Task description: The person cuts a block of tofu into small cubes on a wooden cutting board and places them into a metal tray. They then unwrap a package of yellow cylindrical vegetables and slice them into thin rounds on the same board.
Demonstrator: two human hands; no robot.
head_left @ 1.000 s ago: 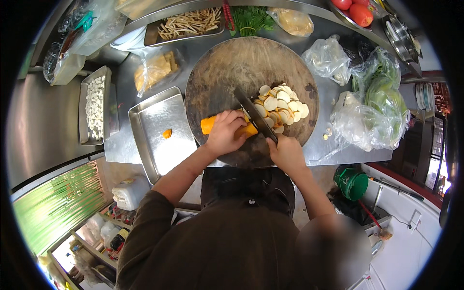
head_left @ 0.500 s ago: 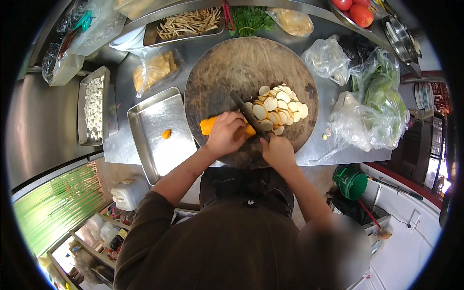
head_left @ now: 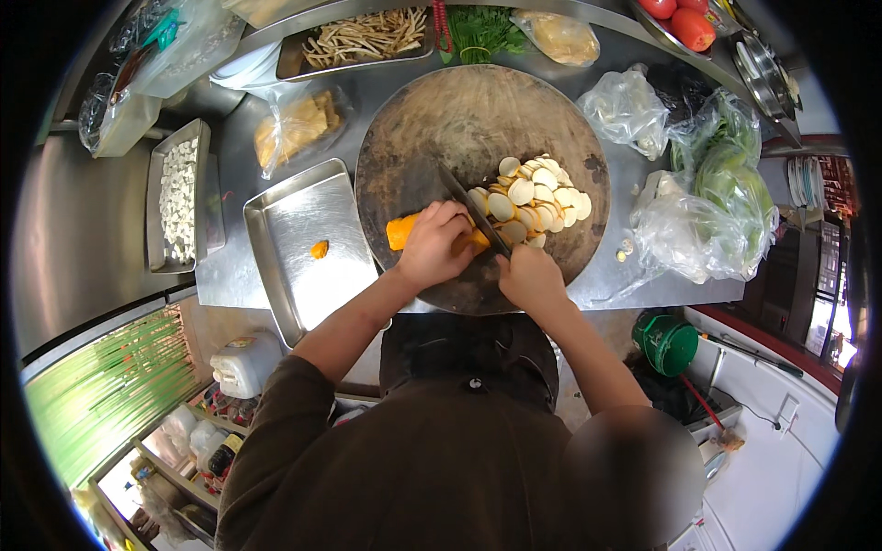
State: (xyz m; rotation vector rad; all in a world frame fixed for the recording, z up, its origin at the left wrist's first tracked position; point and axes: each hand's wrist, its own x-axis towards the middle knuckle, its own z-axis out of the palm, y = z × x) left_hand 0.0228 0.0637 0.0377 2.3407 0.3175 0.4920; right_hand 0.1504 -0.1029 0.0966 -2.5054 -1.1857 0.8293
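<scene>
On a thick round wooden chopping board (head_left: 441,115) lies an orange-skinned roll (head_left: 399,232), pale inside. My left hand (head_left: 434,246) grips it from above, fingers curled close to the blade. My right hand (head_left: 534,277) is closed round the handle of a dark-bladed kitchen knife (head_left: 459,195). The blade slants from my right hand up and to the left, at the roll's right end. Just right of it spreads a heap of thin pale round slices (head_left: 542,191) with orange rims. How deep the edge sits in the roll is hidden.
Left of the board, a shallow metal tray (head_left: 299,209) holds a small orange end piece (head_left: 320,249). Farther left is a tray of white cubes (head_left: 179,197). Bagged green vegetables (head_left: 721,179) lie at right; a tray of pale strips (head_left: 363,41) and bundled greens (head_left: 480,37) stand behind.
The knife and both hands show only a slight shift over the roll. The whole scene sits marginally higher and to the right. Both holds are unchanged.
</scene>
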